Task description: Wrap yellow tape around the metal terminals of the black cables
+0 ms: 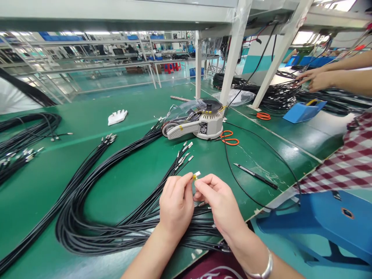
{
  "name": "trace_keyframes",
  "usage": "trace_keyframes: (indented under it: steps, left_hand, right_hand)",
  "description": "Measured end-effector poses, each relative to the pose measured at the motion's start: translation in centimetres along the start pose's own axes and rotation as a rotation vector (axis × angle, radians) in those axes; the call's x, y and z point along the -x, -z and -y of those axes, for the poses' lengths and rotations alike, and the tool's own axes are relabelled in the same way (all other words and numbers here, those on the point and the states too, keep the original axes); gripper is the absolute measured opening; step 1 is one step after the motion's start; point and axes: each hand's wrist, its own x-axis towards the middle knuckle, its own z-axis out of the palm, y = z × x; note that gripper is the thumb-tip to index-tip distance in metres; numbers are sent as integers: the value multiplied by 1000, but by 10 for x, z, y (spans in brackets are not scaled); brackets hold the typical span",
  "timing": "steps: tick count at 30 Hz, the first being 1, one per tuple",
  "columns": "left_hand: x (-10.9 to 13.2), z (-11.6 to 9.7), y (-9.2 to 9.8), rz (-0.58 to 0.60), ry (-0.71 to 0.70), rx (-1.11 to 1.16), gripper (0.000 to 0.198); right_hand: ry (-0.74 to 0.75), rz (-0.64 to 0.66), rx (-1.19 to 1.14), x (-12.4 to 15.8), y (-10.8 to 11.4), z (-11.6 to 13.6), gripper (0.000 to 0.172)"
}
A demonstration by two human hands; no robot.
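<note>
My left hand (176, 204) and my right hand (218, 200) meet above the green table (130, 128), fingers pinched together. Between the fingertips sits a small metal cable end with a yellow tape piece (196, 176). Both hands pinch it from either side. Under my hands lies a big looped bundle of black cables (95, 224) with metal tips fanned out (183, 157). A grey tape dispenser (200, 122) stands just beyond.
Orange scissors (229, 138) and a black pen-like tool (255, 176) lie to the right. A white glove (117, 116) lies farther back. Another person's hands (315, 79) work on cables at the right, near a blue tray (303, 111). A blue stool (325, 224) stands beside the table.
</note>
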Motion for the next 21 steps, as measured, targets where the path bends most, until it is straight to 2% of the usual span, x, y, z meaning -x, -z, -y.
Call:
trace_keyframes:
  steps: [9, 14, 21]
  left_hand:
    - [-1, -4, 1, -4, 43, 30, 11]
    - [2, -2, 1, -18, 14, 44, 12]
    - [0, 1, 3, -15, -91, 46, 23]
  right_hand:
    - [168, -38, 61, 9, 3, -10, 14]
    - [104, -20, -29, 5, 0, -8, 16]
    - [74, -13, -8, 2, 0, -3, 17]
